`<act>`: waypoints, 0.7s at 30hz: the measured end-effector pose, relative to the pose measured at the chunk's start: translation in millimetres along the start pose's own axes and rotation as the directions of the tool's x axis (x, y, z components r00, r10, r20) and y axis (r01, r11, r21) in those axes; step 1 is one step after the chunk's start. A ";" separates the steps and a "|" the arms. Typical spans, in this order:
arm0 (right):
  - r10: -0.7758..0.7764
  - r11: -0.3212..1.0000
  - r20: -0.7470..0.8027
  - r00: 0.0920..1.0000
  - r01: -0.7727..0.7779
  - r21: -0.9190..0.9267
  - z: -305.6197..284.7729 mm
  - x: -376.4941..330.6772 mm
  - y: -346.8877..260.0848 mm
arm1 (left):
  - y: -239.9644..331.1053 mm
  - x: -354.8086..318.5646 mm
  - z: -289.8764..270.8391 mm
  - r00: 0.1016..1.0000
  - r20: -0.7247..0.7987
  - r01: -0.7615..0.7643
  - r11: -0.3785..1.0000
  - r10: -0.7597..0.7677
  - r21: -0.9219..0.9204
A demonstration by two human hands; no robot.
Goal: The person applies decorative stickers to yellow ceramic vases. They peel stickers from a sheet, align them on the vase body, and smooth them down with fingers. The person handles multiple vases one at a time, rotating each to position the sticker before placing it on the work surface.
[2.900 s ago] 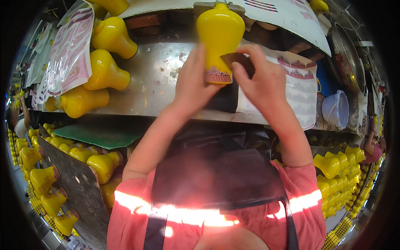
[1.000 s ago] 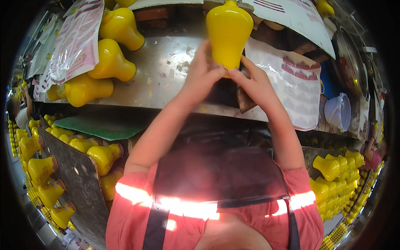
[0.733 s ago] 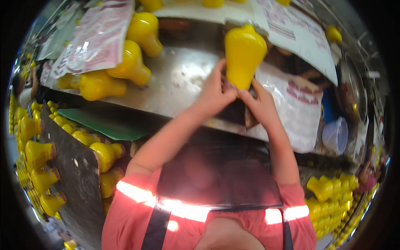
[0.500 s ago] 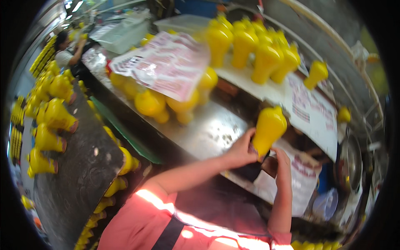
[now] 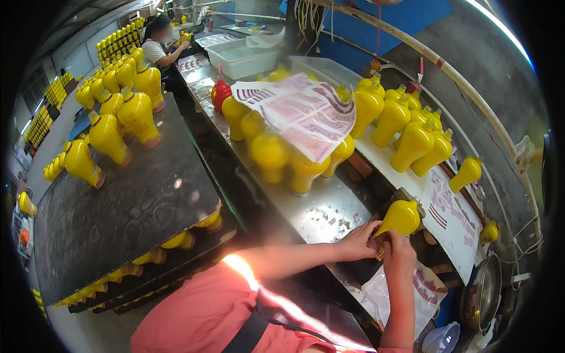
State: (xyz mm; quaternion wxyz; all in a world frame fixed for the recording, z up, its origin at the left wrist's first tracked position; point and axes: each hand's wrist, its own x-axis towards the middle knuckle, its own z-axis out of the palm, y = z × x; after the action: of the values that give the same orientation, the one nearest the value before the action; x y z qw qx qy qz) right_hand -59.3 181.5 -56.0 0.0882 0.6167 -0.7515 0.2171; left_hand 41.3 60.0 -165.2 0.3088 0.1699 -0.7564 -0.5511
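Observation:
Both my hands hold one yellow vase-shaped bottle (image 5: 400,219) over the steel workbench (image 5: 321,215), at the right of the view. My left hand (image 5: 357,240) grips its lower part from the left. My right hand (image 5: 399,254) closes on its base from below, near a label. The bottle tilts with its neck pointing up and to the right. A sheet of red and white labels (image 5: 300,112) lies over several yellow bottles (image 5: 272,154) farther along the bench.
A dark board (image 5: 126,203) at my left carries several labelled yellow bottles (image 5: 109,138), with more bottles beneath it. More yellow bottles (image 5: 412,138) stand on a white shelf. Another person (image 5: 159,50) works at the bench's far end. A metal pan (image 5: 482,291) sits at right.
The view has swung left and out, showing the whole bench and the board. The bottle has come down from high in front of me to lower right, still in both hands.

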 end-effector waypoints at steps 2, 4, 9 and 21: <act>0.003 1.000 -0.070 0.998 -0.004 -0.003 0.4 -3.8 1.3 | 1.1 -0.7 -0.2 0.999 0.021 0.030 0.999 -0.030 -0.021; -0.079 0.993 -0.064 0.995 0.084 0.077 1.0 -10.2 3.2 | 1.0 -1.0 -0.4 0.993 0.066 0.100 0.992 -0.096 -0.073; 0.033 0.998 -0.182 0.983 -0.022 0.063 4.5 -20.7 9.1 | -2.1 -0.1 2.7 1.000 -0.014 -0.027 0.998 0.028 0.051; -0.001 0.998 -0.110 0.994 0.008 0.062 5.0 -15.3 11.6 | 3.1 1.3 1.6 0.997 0.059 0.056 0.998 -0.054 -0.031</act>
State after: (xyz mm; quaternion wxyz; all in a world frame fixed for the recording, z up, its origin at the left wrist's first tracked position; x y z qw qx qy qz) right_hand -66.5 194.6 -69.0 0.1108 0.6081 -0.7369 0.2737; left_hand 39.6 61.4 -162.3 0.2740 0.1693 -0.7510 -0.5765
